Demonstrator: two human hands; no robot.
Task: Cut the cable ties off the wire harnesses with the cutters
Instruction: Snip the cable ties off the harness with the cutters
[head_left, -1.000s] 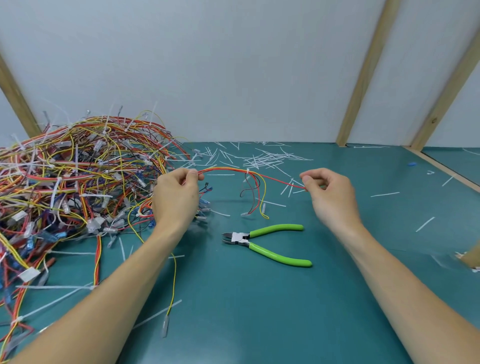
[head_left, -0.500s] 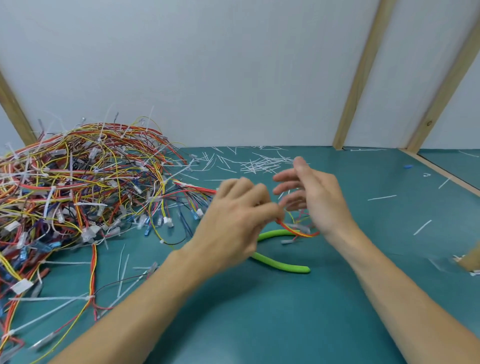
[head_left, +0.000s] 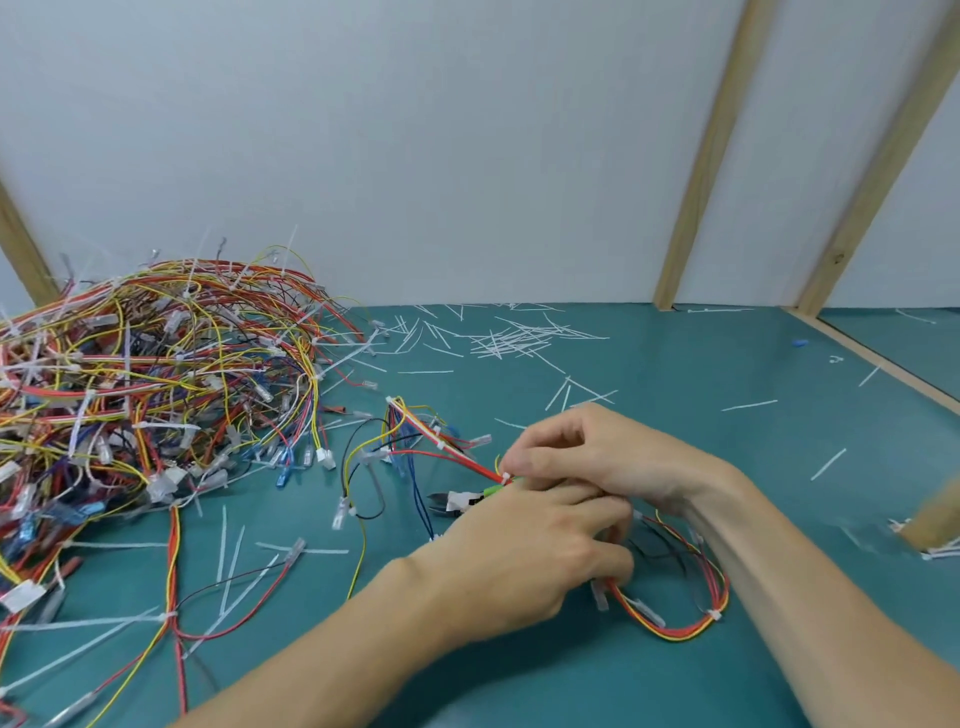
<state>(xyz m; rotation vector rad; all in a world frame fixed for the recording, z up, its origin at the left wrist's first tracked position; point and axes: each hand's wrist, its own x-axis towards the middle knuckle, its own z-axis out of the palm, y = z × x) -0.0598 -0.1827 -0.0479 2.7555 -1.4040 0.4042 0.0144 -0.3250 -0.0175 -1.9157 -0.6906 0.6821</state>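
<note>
A wire harness (head_left: 675, 631) of red, yellow and black wires with white cable ties lies across the green table (head_left: 727, 467). My right hand (head_left: 597, 457) pinches it at a white tie near its red strands. My left hand (head_left: 519, 561) is curled around the harness where its loop comes out on the right. The green-handled cutters (head_left: 451, 502) lie on the table under my left hand. Only their jaws and a bit of green handle show.
A big tangled pile of harnesses (head_left: 156, 374) fills the left of the table. Cut white tie pieces (head_left: 519, 338) are scattered at the back and around the hands. A wooden rail (head_left: 883, 364) borders the right side, with a wooden piece (head_left: 932, 522) at the right edge.
Both hands have come together and dropped to the table over the cutters. The harness, held stretched in the air before, now lies on the table with a loop to the right.
</note>
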